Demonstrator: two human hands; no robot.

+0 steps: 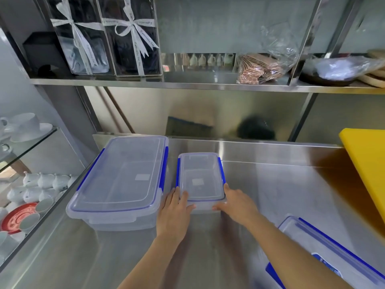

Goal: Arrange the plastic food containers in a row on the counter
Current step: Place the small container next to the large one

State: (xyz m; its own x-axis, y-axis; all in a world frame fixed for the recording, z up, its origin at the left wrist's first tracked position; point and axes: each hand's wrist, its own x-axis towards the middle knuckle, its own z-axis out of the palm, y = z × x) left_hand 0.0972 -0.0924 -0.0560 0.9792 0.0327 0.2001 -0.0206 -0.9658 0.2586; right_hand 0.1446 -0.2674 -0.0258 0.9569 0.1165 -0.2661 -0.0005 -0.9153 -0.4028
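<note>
A small clear plastic container (pixel 201 176) with blue clips sits on the steel counter (pixel 270 184), right beside a large clear container (pixel 123 178) on its left. My left hand (pixel 174 209) grips the small container's near left corner and my right hand (pixel 236 202) grips its near right corner. A third clear container (pixel 308 240) with blue clips and a blue label lies at the near right, partly hidden under my right forearm and cut off by the frame edge.
A yellow cutting board (pixel 366 170) leans at the right edge of the counter. A steel shelf (pixel 187 84) above holds gift boxes, a bag of brown sleeves and bowls. White cups and a red plate (pixel 16 215) fill glass shelves at the left.
</note>
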